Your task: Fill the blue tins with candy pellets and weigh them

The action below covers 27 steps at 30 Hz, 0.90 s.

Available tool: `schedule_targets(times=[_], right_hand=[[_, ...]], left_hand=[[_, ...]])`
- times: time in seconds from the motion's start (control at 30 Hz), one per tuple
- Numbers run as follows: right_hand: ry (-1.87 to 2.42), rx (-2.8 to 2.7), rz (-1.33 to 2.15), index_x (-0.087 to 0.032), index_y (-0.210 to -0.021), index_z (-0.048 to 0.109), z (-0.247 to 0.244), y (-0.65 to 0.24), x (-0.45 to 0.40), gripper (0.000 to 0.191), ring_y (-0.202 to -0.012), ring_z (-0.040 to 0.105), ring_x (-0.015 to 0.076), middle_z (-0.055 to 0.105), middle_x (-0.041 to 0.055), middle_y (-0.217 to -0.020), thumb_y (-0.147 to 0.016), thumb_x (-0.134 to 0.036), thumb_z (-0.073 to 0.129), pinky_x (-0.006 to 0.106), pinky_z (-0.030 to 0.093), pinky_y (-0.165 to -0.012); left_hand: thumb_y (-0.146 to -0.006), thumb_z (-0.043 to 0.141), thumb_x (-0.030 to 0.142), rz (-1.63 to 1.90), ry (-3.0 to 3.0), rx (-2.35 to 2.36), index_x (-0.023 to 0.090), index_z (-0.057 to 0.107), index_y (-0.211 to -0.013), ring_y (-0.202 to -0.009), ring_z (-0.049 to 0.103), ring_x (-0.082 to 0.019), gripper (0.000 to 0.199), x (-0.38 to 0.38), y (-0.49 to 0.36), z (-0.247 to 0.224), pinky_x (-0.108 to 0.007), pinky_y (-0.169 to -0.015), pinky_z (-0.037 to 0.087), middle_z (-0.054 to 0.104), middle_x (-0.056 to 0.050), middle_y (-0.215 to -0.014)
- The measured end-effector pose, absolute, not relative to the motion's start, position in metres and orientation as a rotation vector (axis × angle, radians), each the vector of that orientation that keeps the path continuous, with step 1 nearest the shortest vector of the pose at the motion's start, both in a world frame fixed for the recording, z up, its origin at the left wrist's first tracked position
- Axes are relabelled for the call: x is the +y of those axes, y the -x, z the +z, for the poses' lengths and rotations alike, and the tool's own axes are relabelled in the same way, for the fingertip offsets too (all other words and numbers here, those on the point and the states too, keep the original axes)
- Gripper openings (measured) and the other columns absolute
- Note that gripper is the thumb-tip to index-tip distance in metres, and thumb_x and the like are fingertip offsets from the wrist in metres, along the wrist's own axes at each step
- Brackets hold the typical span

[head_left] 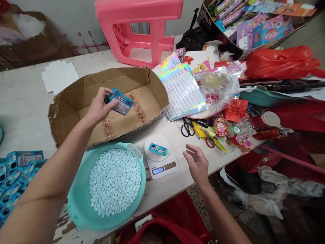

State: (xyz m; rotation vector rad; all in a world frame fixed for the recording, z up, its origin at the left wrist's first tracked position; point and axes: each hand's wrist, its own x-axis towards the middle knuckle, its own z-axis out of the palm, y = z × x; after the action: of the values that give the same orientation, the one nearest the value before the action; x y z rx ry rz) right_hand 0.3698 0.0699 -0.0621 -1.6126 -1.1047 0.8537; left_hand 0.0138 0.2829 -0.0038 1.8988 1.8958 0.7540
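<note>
My left hand [100, 105] grips a blue printed packet [123, 101] above an open cardboard box [88, 86]. My right hand [196, 162] hovers at the table's front edge, fingers apart, nothing in it. Between the hands stands a white digital scale [162, 169] with a lit display; a small blue packet [157, 149] lies on its round plate. Left of the scale, a teal basin [78, 203] holds a heap of small pale-blue pieces [115, 181]. My left forearm passes over the box's near left side and hides part of it.
Many blue packets [15, 183] lie at the left. A pink plastic stool [154, 37] stands behind the box. To the right are holographic sheets [181, 91], black scissors [187, 128], a red bag [281, 62] and a carton of colourful packages [264, 30].
</note>
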Motion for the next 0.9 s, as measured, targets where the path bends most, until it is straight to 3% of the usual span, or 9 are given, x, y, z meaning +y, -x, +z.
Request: schedule_targets(times=[0.13,0.23,0.37,0.43,0.57,0.7,0.9], right_hand=[[1.312,-1.293,0.979,-0.023,-0.115,0.055,-0.009,-0.327,0.075,0.042,-0.109,0.053,0.0234,0.055,0.0076,-0.118,-0.076,-0.031,0.069,0.040,0.046,-0.094],[1.234,-1.369,1.254,-0.024,-0.116,0.054,0.014,-0.300,0.069,0.051,-0.100,0.058,0.0220,0.060,0.0053,-0.113,-0.070,-0.032,0.075,0.035,0.050,-0.087],[1.311,-1.172,1.370,-0.023,-0.101,0.058,0.010,-0.303,0.043,0.037,-0.083,0.061,0.0180,0.066,0.0006,-0.093,-0.070,-0.034,0.075,0.030,0.051,-0.076],[1.364,-1.032,1.345,-0.022,-0.097,0.057,0.000,-0.317,0.026,0.036,-0.080,0.061,0.0174,0.066,0.0002,-0.090,-0.069,-0.033,0.076,0.029,0.051,-0.073],[1.400,-0.927,1.391,-0.023,-0.097,0.055,-0.021,-0.331,-0.008,0.041,-0.080,0.061,0.0172,0.066,-0.0004,-0.089,-0.065,-0.029,0.079,0.029,0.051,-0.074],[1.369,-0.932,1.449,-0.023,-0.099,0.055,-0.037,-0.310,-0.028,0.044,-0.085,0.060,0.0177,0.065,-0.0003,-0.092,-0.063,-0.026,0.081,0.030,0.050,-0.079],[1.219,-0.733,1.485,-0.023,-0.099,0.056,-0.051,-0.268,-0.026,0.039,-0.087,0.062,0.0198,0.067,0.0017,-0.095,-0.068,-0.031,0.077,0.036,0.051,-0.082]], left_hand=[[-0.077,0.062,0.040,0.712,-1.820,1.191,0.022,0.057,-0.105,-0.085,0.058,-0.018,0.033,0.168,-0.067,0.050,-0.030,-0.077,0.046,0.063,-0.004,-0.096],[-0.079,0.060,0.039,0.699,-1.743,1.015,0.022,0.060,-0.100,-0.086,0.058,-0.018,0.027,0.107,-0.094,0.052,-0.030,-0.078,0.046,0.063,-0.004,-0.098],[-0.088,0.043,0.043,0.906,-1.558,1.359,0.021,0.059,-0.098,-0.085,0.058,-0.020,0.029,0.076,-0.069,-0.009,-0.032,-0.076,0.046,0.063,-0.005,-0.094],[-0.086,0.044,0.046,0.716,-1.635,1.692,0.019,0.062,-0.087,-0.086,0.058,-0.024,0.032,0.070,-0.044,-0.056,-0.037,-0.081,0.044,0.063,-0.007,-0.088],[-0.081,0.049,0.049,0.421,-1.775,2.012,0.018,0.060,-0.108,-0.112,0.047,-0.032,0.042,0.060,-0.030,-0.129,-0.044,-0.093,0.037,0.056,-0.014,-0.115],[-0.085,0.041,0.053,0.279,-1.846,2.032,0.022,0.060,-0.108,-0.105,0.048,-0.030,0.043,0.048,-0.058,-0.144,-0.044,-0.088,0.038,0.056,-0.011,-0.113],[-0.079,0.052,0.040,0.262,-1.864,1.806,0.024,0.063,-0.093,-0.094,0.054,-0.024,0.025,0.006,-0.046,-0.133,-0.036,-0.086,0.038,0.061,-0.006,-0.095]])
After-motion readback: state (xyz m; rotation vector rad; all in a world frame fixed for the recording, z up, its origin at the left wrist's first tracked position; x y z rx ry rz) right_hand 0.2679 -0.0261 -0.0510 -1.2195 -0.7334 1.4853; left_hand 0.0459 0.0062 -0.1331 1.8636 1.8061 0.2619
